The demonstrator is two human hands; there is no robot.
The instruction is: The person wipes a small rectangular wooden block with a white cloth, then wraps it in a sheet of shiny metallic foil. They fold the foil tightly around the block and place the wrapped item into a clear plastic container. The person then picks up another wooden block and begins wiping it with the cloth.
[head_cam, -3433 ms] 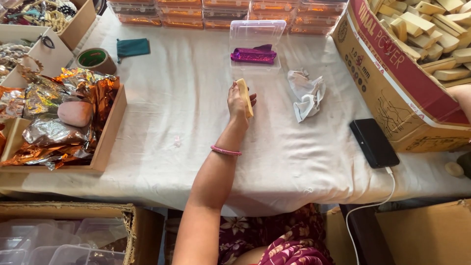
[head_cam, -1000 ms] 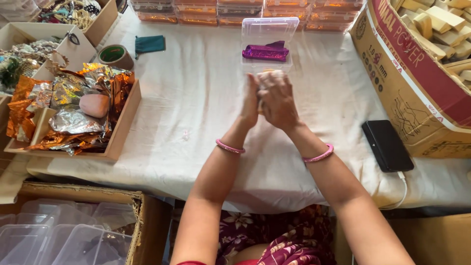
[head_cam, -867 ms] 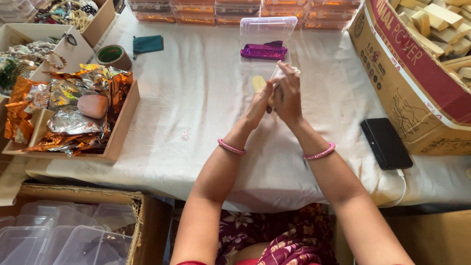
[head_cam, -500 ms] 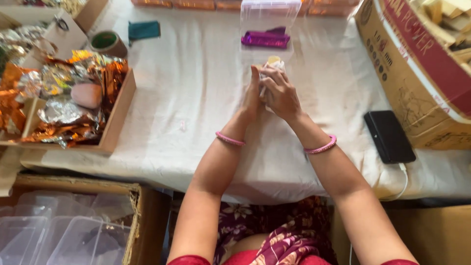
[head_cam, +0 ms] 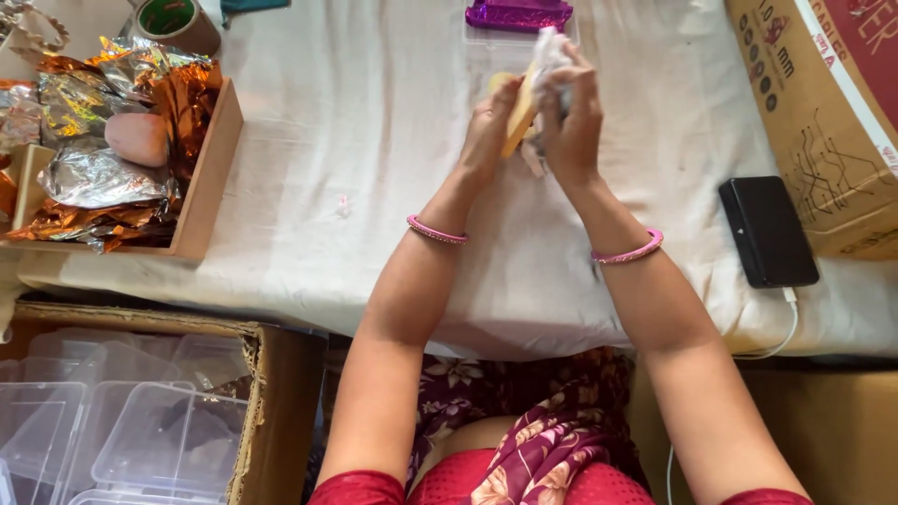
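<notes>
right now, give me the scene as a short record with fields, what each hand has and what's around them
left hand: grip on a flat yellowish wooden piece, held upright above the table
right hand: presses a crumpled white cloth against that piece
surface: table under a white cloth cover
ahead of hands: clear plastic box with a shiny purple item
person's left: wooden tray of orange and silver foil, tape roll
person's right: black phone on a white cable, cardboard box
</notes>
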